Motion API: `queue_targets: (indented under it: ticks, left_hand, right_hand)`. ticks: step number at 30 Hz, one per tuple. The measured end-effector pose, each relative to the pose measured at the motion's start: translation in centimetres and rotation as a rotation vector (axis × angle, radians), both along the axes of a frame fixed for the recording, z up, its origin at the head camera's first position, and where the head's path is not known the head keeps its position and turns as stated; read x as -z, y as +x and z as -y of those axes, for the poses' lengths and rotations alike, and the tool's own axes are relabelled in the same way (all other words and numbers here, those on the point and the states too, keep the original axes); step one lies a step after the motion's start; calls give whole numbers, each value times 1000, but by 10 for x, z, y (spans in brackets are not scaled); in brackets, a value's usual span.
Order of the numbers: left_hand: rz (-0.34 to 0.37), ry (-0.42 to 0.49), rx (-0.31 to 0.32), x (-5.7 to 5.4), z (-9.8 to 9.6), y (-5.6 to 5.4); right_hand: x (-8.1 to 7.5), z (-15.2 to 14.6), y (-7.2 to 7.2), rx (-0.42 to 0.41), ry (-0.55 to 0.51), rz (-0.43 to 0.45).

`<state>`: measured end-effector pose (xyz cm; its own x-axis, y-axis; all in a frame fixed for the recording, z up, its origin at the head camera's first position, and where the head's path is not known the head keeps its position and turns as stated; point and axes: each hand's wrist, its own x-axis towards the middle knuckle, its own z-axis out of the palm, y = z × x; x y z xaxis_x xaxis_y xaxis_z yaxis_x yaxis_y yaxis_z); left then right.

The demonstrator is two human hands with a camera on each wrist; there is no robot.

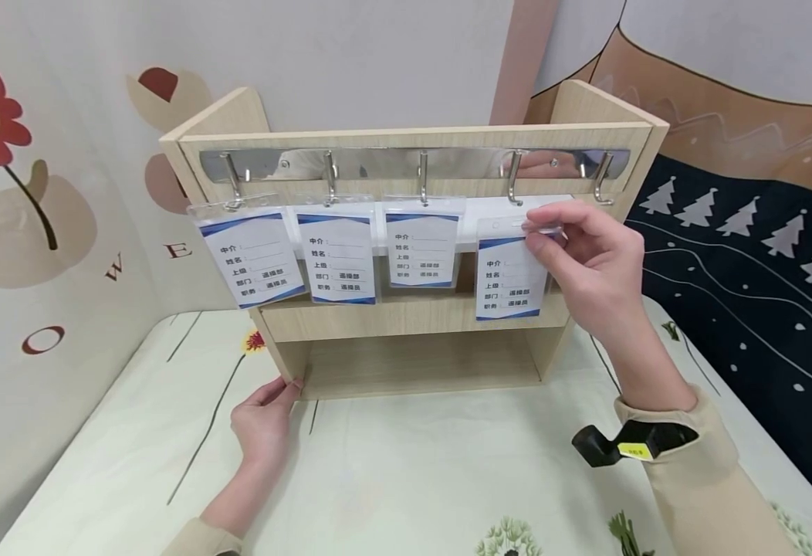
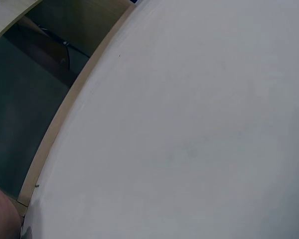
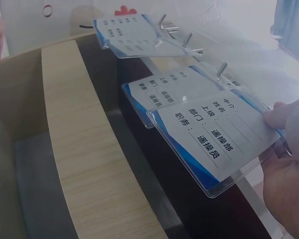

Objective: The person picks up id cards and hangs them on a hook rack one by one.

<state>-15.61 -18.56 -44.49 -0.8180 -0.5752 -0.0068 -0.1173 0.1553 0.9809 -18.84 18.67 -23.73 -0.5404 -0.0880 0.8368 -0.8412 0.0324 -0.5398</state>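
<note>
My right hand (image 1: 597, 266) pinches a clear-sleeved name badge (image 1: 510, 282) by its upper right corner, thumb in front. The badge is just below the fourth of several metal hooks (image 1: 515, 177), its printed side facing me. In the right wrist view the same badge (image 3: 217, 134) tilts away from the thumb (image 3: 279, 117). Three similar badges, a left one (image 1: 253, 259), a second (image 1: 336, 259) and a third (image 1: 422, 249), hang from the hooks to the left. Low down, my left hand (image 1: 263, 425) grips the front left bottom corner of the wooden shelf (image 1: 413, 320).
The shelf's hook rail (image 1: 378, 164) is a shiny metal strip, and its far right hook (image 1: 602, 179) holds nothing. Beneath is a pale flowered cloth (image 1: 406, 463). A dark fabric with white trees (image 1: 753, 309) stands at the right, a patterned wall (image 1: 100, 193) at the left.
</note>
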Motion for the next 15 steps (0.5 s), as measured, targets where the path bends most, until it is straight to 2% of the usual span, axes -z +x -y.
queue_targets:
  ticks: [11, 15]
  left_hand:
    - [-1, -11, -11, 1, 1, -1]
    - [-5, -8, -7, 1, 1, -1]
  right_hand:
    - [-7, 12, -6, -38, -109, -8]
    - [-8, 13, -7, -1, -114, -22]
